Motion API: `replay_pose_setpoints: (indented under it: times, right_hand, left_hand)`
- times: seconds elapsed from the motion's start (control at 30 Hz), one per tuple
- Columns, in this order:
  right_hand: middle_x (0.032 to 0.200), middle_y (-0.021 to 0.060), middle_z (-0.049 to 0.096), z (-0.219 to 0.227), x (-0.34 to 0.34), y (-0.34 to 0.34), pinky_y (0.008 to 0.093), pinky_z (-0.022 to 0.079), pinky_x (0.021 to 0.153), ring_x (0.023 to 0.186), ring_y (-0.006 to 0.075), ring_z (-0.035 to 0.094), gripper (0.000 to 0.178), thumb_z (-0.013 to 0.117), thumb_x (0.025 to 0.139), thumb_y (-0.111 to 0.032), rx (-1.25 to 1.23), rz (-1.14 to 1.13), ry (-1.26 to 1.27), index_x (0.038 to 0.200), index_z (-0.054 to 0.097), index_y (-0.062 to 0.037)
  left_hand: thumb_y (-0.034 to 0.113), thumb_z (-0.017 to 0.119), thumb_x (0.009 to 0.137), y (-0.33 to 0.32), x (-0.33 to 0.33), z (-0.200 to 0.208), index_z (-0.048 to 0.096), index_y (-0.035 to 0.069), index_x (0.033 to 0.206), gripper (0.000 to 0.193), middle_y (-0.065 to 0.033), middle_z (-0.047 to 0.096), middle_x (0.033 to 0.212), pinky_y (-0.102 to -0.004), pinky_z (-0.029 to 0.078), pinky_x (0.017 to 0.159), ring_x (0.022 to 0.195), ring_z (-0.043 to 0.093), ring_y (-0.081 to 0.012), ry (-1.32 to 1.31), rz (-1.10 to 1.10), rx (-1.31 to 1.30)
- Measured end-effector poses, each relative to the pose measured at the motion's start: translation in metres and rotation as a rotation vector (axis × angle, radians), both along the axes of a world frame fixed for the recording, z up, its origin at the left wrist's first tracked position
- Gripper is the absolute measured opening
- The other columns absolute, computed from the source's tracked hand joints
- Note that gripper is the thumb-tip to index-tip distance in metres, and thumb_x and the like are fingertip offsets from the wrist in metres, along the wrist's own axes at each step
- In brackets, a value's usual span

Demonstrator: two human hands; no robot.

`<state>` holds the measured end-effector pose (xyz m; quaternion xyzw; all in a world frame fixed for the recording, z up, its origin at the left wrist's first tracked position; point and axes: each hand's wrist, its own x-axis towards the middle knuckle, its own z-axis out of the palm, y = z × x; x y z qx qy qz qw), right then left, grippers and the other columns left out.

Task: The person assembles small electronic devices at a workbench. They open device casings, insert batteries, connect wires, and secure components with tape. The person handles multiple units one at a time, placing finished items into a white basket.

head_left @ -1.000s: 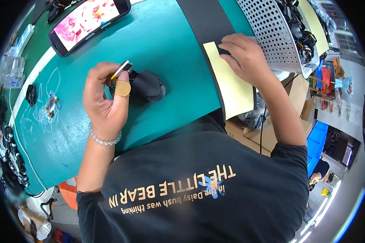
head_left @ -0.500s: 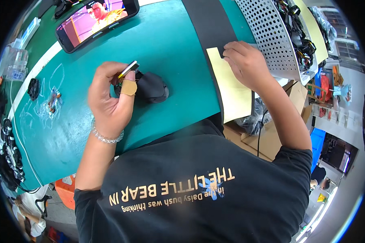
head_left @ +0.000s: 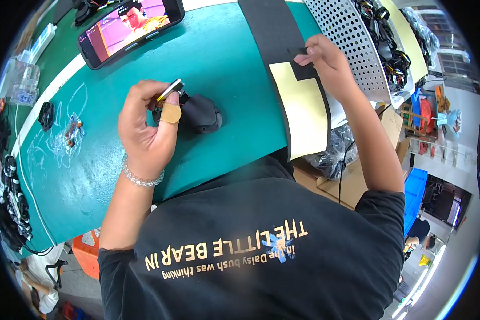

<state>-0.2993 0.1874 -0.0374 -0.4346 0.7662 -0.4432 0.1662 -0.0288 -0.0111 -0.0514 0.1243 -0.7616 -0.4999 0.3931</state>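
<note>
Black device (head_left: 201, 113) at the fingertips of the left hand (head_left: 144, 120), over the green tabletop (head_left: 224, 58), close to its near edge and left of a black strip (head_left: 274, 32) running toward the far edge. Looks matte, smooth and rounded, with a flatter end facing right. Meets, on the side toward the left hand, a flat silver piece (head_left: 170, 89) with a yellow edge, tilted upward. Cannot tell whether resting on the tabletop or just above.

Keeps almost the same place as half a second ago. Differs mainly at the right hand (head_left: 329, 61): lifted from the notched end of the yellow sheet (head_left: 304, 117), drawn toward the far edge, and now showing a small dark piece (head_left: 295, 52) in the fingers. Bares, too, a black patch of the strip at the sheet's corner.

Pinches the flat silver piece between left forefinger and thumb, the latter wearing a tan bandage (head_left: 170, 113). Pinches the small dark piece between right thumb and fingertips, forearm reaching in from the right.
</note>
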Motion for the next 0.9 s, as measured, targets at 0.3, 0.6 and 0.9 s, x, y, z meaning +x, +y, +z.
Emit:
replay_pose_setpoints:
  times: [0.3,0.6,0.9]
  right_hand:
    - [0.091,0.0064,0.057,0.054,0.094,-0.052,0.0226,0.048,0.072,0.075,0.0104,0.055,0.015,0.045,0.093,0.001,-0.459,0.177,-0.007,0.104,0.056,0.0020]
    - [0.081,0.0063,0.060,0.020,0.149,-0.123,0.0288,0.042,0.052,0.064,0.0209,0.057,0.022,0.060,0.069,0.005,-0.638,0.291,0.477,0.090,0.063,-0.0031]
    - [0.084,0.0054,0.054,0.015,0.158,-0.128,0.0308,0.044,0.056,0.070,0.0228,0.056,0.023,0.065,0.068,-0.002,-0.432,0.543,0.295,0.089,0.059,-0.0088]
  left_hand:
    - [0.003,0.059,0.087,-0.002,0.002,0.000,0.050,0.002,0.097,0.014,-0.0064,0.059,0.084,-0.0254,0.046,0.071,0.076,0.057,-0.0118,0.056,-0.024,0.408]
    - [0.003,0.060,0.086,-0.006,0.004,0.007,0.049,0.004,0.090,0.011,0.0022,0.050,0.077,-0.0184,0.039,0.058,0.067,0.044,-0.0033,0.109,-0.036,0.585]
    - [0.005,0.061,0.086,-0.012,0.003,0.006,0.048,0.005,0.090,0.013,0.0031,0.047,0.077,-0.0184,0.035,0.056,0.067,0.041,-0.0030,0.137,0.078,0.616]
